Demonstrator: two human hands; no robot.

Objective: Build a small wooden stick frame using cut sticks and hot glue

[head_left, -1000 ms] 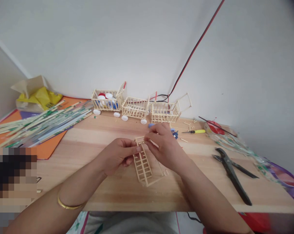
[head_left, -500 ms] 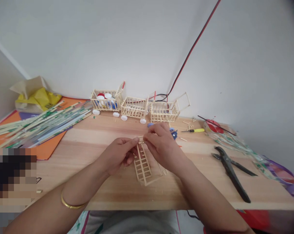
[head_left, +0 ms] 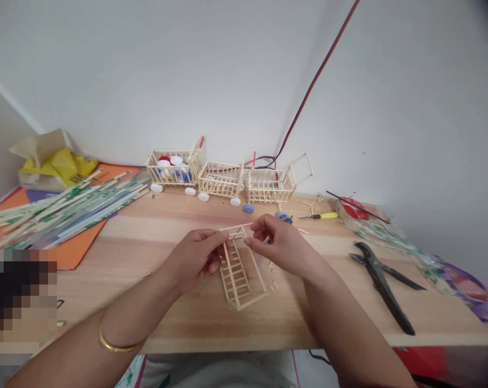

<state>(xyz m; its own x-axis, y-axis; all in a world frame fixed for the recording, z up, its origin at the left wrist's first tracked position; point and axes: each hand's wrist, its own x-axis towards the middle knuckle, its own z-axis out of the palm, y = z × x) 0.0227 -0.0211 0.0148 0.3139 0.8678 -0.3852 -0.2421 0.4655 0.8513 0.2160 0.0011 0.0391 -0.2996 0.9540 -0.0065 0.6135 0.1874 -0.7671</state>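
A small ladder-like frame of thin wooden sticks [head_left: 239, 272] rests on the wooden table [head_left: 167, 318], its near end on the board. My left hand [head_left: 195, 258] pinches its far end, where a loose stick [head_left: 236, 227] lies crosswise on top. My right hand [head_left: 278, 245] is just right of that end, fingers curled, thumb and forefinger close together and apart from the frame; I cannot make out anything in them.
Three stick carts [head_left: 222, 178] with bottle-cap wheels stand at the back by the wall. A pile of wrapped chopsticks [head_left: 62, 207] lies on orange paper at left. Black pliers [head_left: 383, 285], a yellow-handled tool [head_left: 322, 216], a blue cap [head_left: 248, 208] and plastic wrappers [head_left: 441, 269] lie at right.
My right hand has drawn back to the right, off the frame's far end. The crosswise stick now shows on top. My left hand keeps its pinch.
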